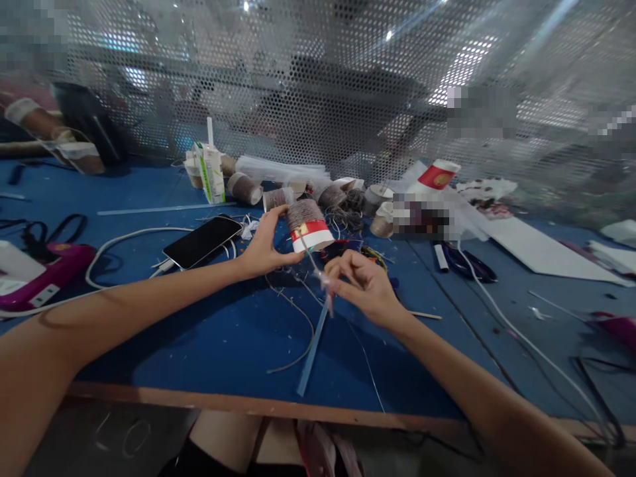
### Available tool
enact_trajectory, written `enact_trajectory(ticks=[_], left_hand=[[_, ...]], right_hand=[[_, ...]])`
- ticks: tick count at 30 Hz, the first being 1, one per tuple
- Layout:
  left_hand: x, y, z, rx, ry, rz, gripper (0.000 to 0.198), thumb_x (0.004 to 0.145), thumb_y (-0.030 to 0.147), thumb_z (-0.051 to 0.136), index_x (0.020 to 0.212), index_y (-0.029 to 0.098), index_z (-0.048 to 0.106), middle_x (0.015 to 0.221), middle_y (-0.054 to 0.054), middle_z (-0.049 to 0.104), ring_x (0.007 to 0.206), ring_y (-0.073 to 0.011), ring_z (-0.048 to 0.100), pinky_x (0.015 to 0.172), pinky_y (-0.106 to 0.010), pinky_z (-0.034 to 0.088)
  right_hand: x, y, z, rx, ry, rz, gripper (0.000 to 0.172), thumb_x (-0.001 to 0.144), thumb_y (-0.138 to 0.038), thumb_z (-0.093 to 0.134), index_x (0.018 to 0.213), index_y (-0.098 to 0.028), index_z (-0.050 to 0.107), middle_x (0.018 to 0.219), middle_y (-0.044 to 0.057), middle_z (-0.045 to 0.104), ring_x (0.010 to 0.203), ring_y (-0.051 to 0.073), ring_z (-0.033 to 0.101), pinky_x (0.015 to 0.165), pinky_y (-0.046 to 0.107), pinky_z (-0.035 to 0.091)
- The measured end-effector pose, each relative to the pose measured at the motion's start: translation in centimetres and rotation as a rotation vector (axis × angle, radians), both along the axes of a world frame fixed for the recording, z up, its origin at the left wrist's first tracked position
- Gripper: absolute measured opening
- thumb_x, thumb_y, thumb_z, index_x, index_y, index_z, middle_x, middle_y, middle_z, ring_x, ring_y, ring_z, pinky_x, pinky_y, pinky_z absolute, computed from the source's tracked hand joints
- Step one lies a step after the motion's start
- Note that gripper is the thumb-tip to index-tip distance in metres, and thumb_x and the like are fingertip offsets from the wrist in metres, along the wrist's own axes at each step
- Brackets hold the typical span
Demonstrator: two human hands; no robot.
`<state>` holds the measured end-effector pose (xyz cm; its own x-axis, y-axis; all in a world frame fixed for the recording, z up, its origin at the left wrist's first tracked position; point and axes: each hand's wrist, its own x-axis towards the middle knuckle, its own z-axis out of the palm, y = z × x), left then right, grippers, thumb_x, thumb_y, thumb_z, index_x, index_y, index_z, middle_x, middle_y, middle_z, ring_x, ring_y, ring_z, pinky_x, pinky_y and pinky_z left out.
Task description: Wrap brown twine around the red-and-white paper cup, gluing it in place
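My left hand grips a paper cup around its side, thumb below and fingers above. Grey-brown cord is wound round most of the cup, leaving a red, yellow and white band bare. A strand of the cord runs from the cup to my right hand, where thumb and fingers pinch it. Something pinkish and see-through, blurred, hangs at those fingertips. Below them a pale blue translucent strip lies on the table, and a loose length of cord curls to its left.
A phone with a white cable lies left of the cup. Cord-wrapped cups, a drink carton and a red-and-white cup line the back, before a perforated metal screen. Dark-handled pliers and a white board lie right.
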<state>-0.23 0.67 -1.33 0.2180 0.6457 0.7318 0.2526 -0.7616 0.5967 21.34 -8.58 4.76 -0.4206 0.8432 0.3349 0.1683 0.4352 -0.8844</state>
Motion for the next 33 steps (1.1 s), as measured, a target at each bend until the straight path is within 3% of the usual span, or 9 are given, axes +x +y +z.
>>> enact_trajectory(ticks=[3, 8, 14, 18, 21, 23, 26, 29, 33], left_hand=[[-0.3, 0.0, 0.1, -0.018, 0.051, -0.065, 0.087, 0.067, 0.046, 0.077, 0.139, 0.02, 0.037, 0.137, -0.016, 0.05, 0.13, -0.0371, 0.047, 0.114, -0.056, 0.038], [-0.5, 0.1, 0.1, -0.126, 0.033, -0.217, 0.088, 0.064, 0.045, 0.077, 0.139, 0.022, 0.038, 0.137, -0.015, 0.05, 0.131, -0.0373, 0.045, 0.116, -0.059, 0.033], [-0.2, 0.0, 0.3, -0.326, -0.235, -0.452, 0.08, 0.065, 0.06, 0.073, 0.131, 0.023, 0.046, 0.128, -0.011, 0.057, 0.124, -0.0344, 0.052, 0.11, -0.053, 0.04], [0.2, 0.3, 0.4, -0.462, -0.445, -0.398, 0.061, 0.069, 0.063, 0.063, 0.114, 0.023, 0.053, 0.109, -0.005, 0.063, 0.113, -0.0299, 0.058, 0.104, -0.048, 0.044], [0.2, 0.5, 0.5, -0.489, -0.474, -0.339, 0.058, 0.069, 0.064, 0.062, 0.11, 0.023, 0.052, 0.108, -0.005, 0.062, 0.114, -0.0291, 0.058, 0.102, -0.047, 0.045], [0.1, 0.5, 0.5, -0.45, -0.408, -0.329, 0.067, 0.065, 0.062, 0.069, 0.116, 0.023, 0.051, 0.112, -0.006, 0.061, 0.116, -0.0296, 0.057, 0.103, -0.047, 0.045], [-0.1, 0.3, 0.5, -0.336, -0.265, -0.276, 0.082, 0.058, 0.055, 0.08, 0.127, 0.022, 0.047, 0.123, -0.01, 0.058, 0.121, -0.0311, 0.054, 0.109, -0.051, 0.04], [-0.2, -0.1, 0.6, -0.219, -0.126, -0.18, 0.087, 0.058, 0.048, 0.082, 0.132, 0.022, 0.045, 0.133, -0.012, 0.054, 0.126, -0.0333, 0.05, 0.113, -0.054, 0.035], [-0.4, -0.3, 0.9, -0.088, 0.019, -0.09, 0.087, 0.057, 0.046, 0.083, 0.132, 0.024, 0.045, 0.129, -0.011, 0.055, 0.125, -0.0345, 0.05, 0.111, -0.055, 0.035]], right_hand=[[0.4, 0.4, 0.6, -0.043, 0.271, -0.057, 0.047, 0.08, -0.04, 0.076, 0.066, -0.024, 0.034, 0.058, -0.006, 0.051, 0.05, 0.009, 0.046, 0.046, 0.023, 0.04], [1.4, 1.9, 1.1, 0.022, 0.399, -0.325, 0.049, 0.071, -0.041, 0.082, 0.065, -0.024, 0.037, 0.055, -0.006, 0.052, 0.054, 0.01, 0.051, 0.046, 0.022, 0.038], [2.4, 3.4, -0.8, 0.124, 0.032, -0.687, 0.037, 0.078, -0.04, 0.067, 0.069, -0.026, 0.034, 0.057, -0.005, 0.05, 0.057, 0.015, 0.051, 0.063, 0.035, 0.045], [3.2, 3.4, -1.5, 0.342, -0.261, -0.988, 0.031, 0.071, -0.037, 0.067, 0.08, -0.025, 0.04, 0.09, 0.005, 0.053, 0.097, 0.028, 0.052, 0.093, 0.055, 0.041], [3.2, 3.2, -1.2, 0.467, -0.232, -1.061, 0.032, 0.075, -0.043, 0.063, 0.085, -0.025, 0.039, 0.102, 0.008, 0.047, 0.11, 0.031, 0.047, 0.101, 0.062, 0.035], [2.9, 2.9, -0.7, 0.51, -0.083, -0.971, 0.03, 0.08, -0.046, 0.059, 0.088, -0.025, 0.04, 0.102, 0.007, 0.049, 0.103, 0.027, 0.052, 0.096, 0.056, 0.043], [2.0, 2.1, 0.0, 0.452, 0.22, -0.576, 0.03, 0.082, -0.05, 0.059, 0.089, -0.027, 0.041, 0.108, 0.004, 0.057, 0.072, 0.016, 0.059, 0.068, 0.041, 0.056], [1.2, 0.7, 0.6, 0.183, 0.35, -0.176, 0.031, 0.086, -0.051, 0.057, 0.084, -0.026, 0.039, 0.116, 0.002, 0.066, 0.042, 0.007, 0.048, 0.038, 0.029, 0.047], [0.4, -0.6, 1.1, -0.06, 0.263, 0.039, 0.035, 0.09, -0.054, 0.056, 0.079, -0.024, 0.04, 0.115, 0.004, 0.072, 0.034, 0.002, 0.039, 0.031, 0.024, 0.041]])
